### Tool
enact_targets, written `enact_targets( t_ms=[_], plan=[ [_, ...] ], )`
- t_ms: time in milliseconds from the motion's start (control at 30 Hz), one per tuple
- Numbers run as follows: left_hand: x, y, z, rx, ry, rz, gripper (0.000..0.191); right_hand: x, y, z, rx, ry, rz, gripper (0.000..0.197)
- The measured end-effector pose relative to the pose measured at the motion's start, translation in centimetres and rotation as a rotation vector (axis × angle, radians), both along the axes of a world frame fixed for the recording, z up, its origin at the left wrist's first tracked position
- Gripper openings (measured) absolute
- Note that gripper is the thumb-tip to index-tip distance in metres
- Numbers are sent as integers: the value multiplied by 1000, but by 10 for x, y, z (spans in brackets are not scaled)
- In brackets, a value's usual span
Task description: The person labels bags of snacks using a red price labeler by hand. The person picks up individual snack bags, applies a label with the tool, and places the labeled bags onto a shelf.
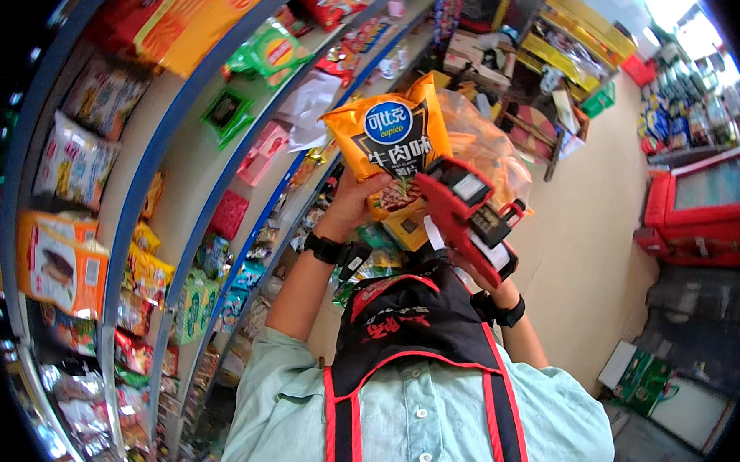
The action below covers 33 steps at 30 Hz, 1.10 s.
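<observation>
My left hand (354, 202) grips the lower left side of an orange bag of potato chips (395, 135), whose printed front faces up. Close to the bag's lower right corner is a red and black handheld device (465, 217), perhaps a price labeller, with white labels on it. My right hand (502, 290) holds this device from below, its fingers mostly hidden. Behind both, a clear plastic bag (496, 153) holds more orange packets. A yellow box (406, 225) lies below the chips bag.
Curved by the lens, blue-edged shelves (136, 209) with packaged snacks run along the left. Cartons (479, 61) and a yellow rack (564, 50) stand ahead. A red cabinet (691, 216) stands at the right, beyond tan floor (570, 241). A green basket (598, 100) is farther ahead.
</observation>
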<state>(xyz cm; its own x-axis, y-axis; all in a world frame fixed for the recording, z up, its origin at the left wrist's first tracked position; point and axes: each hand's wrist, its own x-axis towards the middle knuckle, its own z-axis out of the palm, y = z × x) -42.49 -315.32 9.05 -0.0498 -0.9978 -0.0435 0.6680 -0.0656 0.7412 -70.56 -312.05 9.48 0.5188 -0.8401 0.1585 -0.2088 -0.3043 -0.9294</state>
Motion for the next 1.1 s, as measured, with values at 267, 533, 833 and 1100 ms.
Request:
enact_targets(
  t_ms=[267,533,833,1100],
  plan=[
    [31,57,32,-59,-320,370,48,44,14,7,-8,-53,95,32],
    [44,91,35,-74,-288,500,50,68,14,36,-262,12,236,45],
    [54,105,34,-89,-364,528,54,71,18,31,-140,-118,302,39],
    [66,101,37,-81,-344,576,53,79,40,45,217,-124,224,41]
  ],
)
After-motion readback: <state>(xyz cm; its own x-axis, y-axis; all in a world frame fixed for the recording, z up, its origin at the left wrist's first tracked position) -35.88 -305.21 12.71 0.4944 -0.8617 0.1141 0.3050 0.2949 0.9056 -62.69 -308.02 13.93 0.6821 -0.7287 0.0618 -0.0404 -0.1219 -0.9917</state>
